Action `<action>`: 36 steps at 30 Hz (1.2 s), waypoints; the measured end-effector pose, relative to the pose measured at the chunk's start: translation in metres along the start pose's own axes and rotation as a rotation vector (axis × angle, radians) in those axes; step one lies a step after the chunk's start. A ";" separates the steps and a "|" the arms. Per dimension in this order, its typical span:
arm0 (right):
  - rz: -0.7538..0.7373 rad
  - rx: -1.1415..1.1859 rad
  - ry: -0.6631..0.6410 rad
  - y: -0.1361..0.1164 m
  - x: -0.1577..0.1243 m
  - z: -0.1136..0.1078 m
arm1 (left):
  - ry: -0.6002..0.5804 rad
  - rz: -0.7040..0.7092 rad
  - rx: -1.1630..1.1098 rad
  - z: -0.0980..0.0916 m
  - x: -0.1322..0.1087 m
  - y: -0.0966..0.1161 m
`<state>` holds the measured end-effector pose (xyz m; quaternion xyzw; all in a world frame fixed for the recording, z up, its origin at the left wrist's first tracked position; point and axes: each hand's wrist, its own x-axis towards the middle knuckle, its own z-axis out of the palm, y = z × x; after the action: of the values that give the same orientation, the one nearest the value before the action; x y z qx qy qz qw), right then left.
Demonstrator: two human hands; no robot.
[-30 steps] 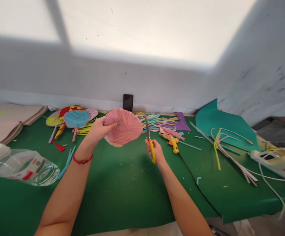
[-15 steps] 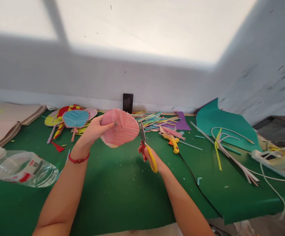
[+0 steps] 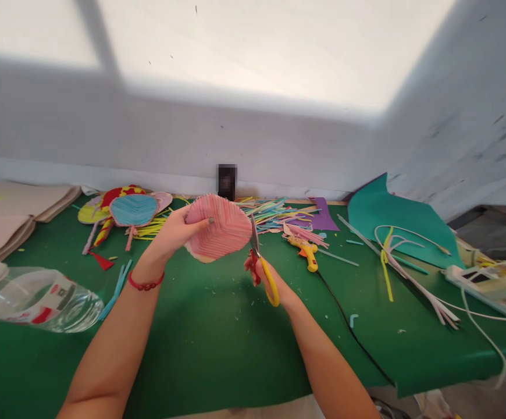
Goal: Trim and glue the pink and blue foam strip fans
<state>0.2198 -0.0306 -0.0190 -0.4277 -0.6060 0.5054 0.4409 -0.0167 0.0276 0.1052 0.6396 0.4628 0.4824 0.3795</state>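
My left hand (image 3: 178, 231) grips a rounded pink striped piece (image 3: 223, 228) by its left side, thumb across the front face and the other fingers hidden behind. The piece looks made of narrow strips laid in a V pattern, and it is held up above the table. In my right hand (image 3: 264, 274) is a pair of scissors (image 3: 270, 283) with yellow and red handles. Its blades point up and meet the right edge of the pink piece. Whether the blades are parted is hard to make out.
Finished-looking round fans (image 3: 134, 210) lie at the back left, near a plastic bottle (image 3: 39, 297). Loose coloured strips (image 3: 274, 214), a yellow glue gun (image 3: 307, 253) with its black cord, and a teal sheet (image 3: 403, 218) spread to the right. A dark phone-like object (image 3: 226, 183) leans on the wall.
My left hand has shifted slightly right with the pink piece, bringing its edge against the scissor blades. My right hand has hardly moved. More of the blue strips beside the bottle now shows.
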 end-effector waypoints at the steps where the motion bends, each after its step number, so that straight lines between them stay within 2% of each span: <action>1: -0.002 -0.002 -0.002 0.001 0.000 0.000 | 0.001 0.004 0.005 0.000 0.000 -0.001; 7: -0.010 -0.010 -0.001 0.004 0.000 -0.002 | 0.040 0.010 0.002 0.002 0.004 -0.011; 13: 0.006 -0.030 0.018 0.002 0.001 -0.001 | 0.044 -0.001 0.029 0.005 0.002 -0.007; 27: 0.089 0.013 0.089 -0.018 -0.003 0.004 | 0.051 -0.008 0.046 0.009 0.001 -0.009; 36: 0.180 0.060 0.151 -0.030 -0.004 0.010 | 0.000 -0.028 0.064 0.008 0.000 -0.003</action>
<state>0.2093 -0.0401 0.0092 -0.5038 -0.5148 0.5271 0.4508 -0.0093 0.0282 0.0999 0.6449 0.4868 0.4620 0.3657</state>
